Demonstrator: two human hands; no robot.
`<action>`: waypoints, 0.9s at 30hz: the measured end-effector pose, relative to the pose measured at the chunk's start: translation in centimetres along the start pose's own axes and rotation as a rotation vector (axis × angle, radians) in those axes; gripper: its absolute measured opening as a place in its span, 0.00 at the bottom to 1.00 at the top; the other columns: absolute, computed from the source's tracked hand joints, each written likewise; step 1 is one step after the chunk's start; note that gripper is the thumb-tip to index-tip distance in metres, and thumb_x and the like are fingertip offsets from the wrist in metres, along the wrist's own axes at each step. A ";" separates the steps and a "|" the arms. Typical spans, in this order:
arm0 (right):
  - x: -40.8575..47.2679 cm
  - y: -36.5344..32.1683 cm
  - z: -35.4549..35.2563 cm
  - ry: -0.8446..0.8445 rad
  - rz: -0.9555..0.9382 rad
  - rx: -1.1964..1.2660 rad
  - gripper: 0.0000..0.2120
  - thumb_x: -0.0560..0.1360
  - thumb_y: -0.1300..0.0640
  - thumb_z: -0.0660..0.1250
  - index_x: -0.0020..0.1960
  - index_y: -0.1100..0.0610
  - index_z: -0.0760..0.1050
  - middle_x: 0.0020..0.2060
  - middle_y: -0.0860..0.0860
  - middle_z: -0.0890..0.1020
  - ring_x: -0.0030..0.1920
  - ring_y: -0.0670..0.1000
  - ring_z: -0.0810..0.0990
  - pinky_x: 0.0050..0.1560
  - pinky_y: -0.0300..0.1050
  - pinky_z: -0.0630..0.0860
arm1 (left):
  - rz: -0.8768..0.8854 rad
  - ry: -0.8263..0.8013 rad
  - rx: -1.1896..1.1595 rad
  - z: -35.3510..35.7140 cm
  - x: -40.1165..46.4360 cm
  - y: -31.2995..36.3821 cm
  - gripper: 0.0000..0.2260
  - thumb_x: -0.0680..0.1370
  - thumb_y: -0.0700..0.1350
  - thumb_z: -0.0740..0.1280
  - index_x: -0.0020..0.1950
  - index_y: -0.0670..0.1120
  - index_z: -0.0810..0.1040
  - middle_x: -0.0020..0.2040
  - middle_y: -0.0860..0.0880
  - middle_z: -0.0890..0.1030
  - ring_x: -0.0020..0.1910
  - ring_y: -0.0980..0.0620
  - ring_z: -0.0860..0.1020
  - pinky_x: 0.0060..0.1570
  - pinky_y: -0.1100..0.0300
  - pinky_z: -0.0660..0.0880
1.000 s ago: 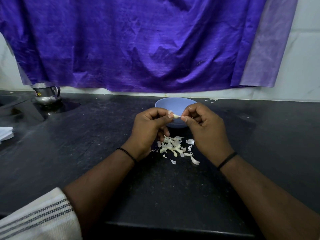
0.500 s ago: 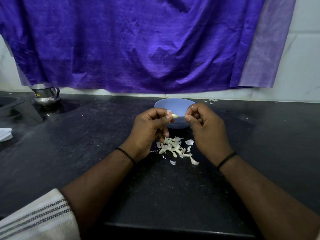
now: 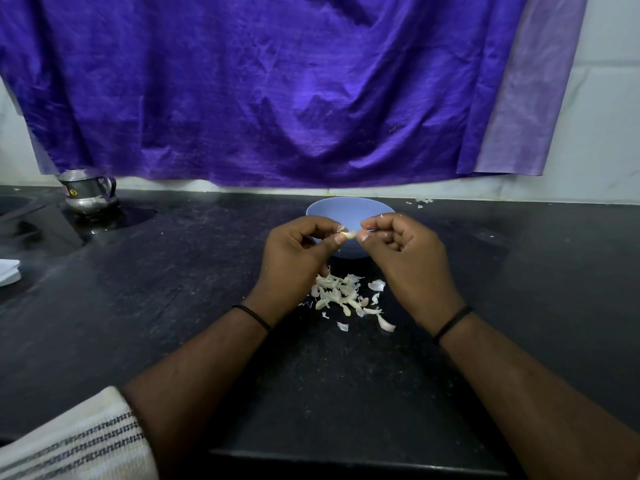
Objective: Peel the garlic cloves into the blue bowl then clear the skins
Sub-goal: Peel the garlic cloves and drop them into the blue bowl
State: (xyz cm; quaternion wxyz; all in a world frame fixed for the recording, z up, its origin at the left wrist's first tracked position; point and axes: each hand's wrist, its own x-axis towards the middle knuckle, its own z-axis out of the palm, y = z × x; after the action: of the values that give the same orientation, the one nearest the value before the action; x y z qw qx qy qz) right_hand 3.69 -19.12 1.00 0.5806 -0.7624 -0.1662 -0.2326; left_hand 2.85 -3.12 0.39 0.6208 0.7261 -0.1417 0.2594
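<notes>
Left hand (image 3: 294, 252) and right hand (image 3: 403, 252) pinch one pale, partly skinned clove (image 3: 349, 234); bowl (image 3: 332, 213) behind fingers, skins (image 3: 341, 294) below.

Both forearms stretched forward and angled inward, each wrist ringed by a thin black band. Left hand (image 3: 294, 252) and right hand (image 3: 407, 252) raised close together, knuckles up, fingers curled. Thumb and forefinger tips of both pinching one small garlic clove (image 3: 349, 234) between them.
</notes>
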 end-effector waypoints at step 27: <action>0.1 0.6 0.0 -0.035 0.032 -0.143 0.07 0.77 0.59 0.69 0.40 0.51 0.78 0.34 0.43 0.80 0.35 0.37 0.76 0.37 0.28 0.70 | -0.115 -0.114 -0.073 0.0 0.1 -0.6 0.02 0.77 0.38 0.71 0.48 0.39 0.81 0.32 0.51 0.79 0.25 0.50 0.74 0.21 0.61 0.70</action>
State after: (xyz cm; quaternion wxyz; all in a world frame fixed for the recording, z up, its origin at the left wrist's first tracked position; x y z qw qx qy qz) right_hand 4.06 -19.28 0.56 0.5254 -0.8083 -0.1472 -0.2214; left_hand 3.23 -2.97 -0.01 0.6518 0.7235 -0.1442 0.1760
